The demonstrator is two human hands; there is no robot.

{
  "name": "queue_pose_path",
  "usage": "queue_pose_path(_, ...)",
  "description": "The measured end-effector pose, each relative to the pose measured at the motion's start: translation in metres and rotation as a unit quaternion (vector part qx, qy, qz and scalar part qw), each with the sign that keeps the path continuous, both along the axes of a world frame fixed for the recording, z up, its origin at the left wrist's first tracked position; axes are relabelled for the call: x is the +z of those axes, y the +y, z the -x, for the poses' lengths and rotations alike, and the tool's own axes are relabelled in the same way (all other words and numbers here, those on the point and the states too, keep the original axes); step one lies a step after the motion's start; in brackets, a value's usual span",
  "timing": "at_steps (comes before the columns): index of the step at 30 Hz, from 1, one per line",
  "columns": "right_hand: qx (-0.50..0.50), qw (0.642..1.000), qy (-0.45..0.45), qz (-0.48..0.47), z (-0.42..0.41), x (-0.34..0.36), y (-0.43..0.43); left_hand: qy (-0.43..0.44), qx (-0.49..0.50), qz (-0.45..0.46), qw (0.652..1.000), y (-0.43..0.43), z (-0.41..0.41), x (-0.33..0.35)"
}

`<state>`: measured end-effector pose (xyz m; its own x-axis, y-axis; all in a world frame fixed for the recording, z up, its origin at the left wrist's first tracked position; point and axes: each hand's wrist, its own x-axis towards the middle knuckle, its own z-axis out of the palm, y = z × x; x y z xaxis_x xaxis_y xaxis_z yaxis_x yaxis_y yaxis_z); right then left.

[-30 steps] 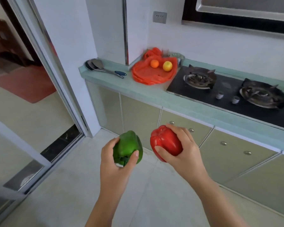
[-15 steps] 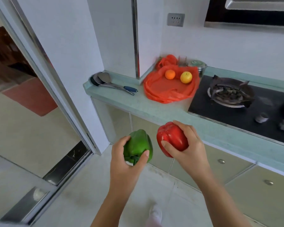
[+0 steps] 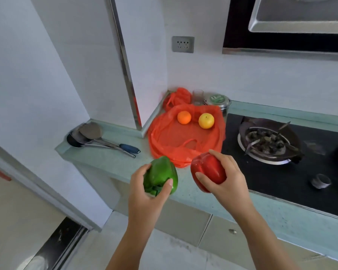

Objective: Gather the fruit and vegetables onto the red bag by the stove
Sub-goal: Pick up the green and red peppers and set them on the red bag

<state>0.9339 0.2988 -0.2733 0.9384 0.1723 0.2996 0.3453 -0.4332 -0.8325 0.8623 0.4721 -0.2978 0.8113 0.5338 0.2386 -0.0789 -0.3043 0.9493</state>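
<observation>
— So, status on your hands?

— Both loaded. My left hand (image 3: pixel 144 193) is wrapped around a green bell pepper (image 3: pixel 161 174), thumb on the near side, fingers curled over its left side. My right hand (image 3: pixel 225 182) grips a red bell pepper (image 3: pixel 208 172), thumb across the front, fingers over the top and right side.

— Where are they relative to the bag?

— Both peppers are held in the air over the front part of the pale green tabletop (image 3: pixel 109 166), side by side, not touching each other. The red plastic bag (image 3: pixel 176 141) lies flat on the tabletop just beyond them, its near edge showing between the two peppers.

— Anything on the bag already?

— An orange (image 3: pixel 184 117) and a yellow citrus fruit (image 3: pixel 206 121), next to each other near the bag's far edge, small gap between them.

— Surroundings?

— Black gas stove (image 3: pixel 277 178) directly right of the bag, one burner (image 3: pixel 267 143) close to it. Behind the bag: a clear glass (image 3: pixel 197 95) and a metal tin with a green lid (image 3: pixel 218 100), against the wall. Left of the bag: ladles and a spatula (image 3: pixel 92 133) lying together, handles pointing toward the bag. Wall socket (image 3: pixel 183 44) above.
</observation>
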Motion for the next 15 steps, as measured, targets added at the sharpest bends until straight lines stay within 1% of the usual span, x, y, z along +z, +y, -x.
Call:
queue_pose_path(9,-0.058,0.997,0.038,0.023,-0.084,-0.021,0.031,0.01,-0.056,0.008,0.998,0.047,-0.111,-0.02)
queue_pose_path(15,-0.089,0.994,0.049,0.039,-0.15,-0.027,0.073,0.006,-0.105,-0.018,0.994,0.086,-0.194,-0.028)
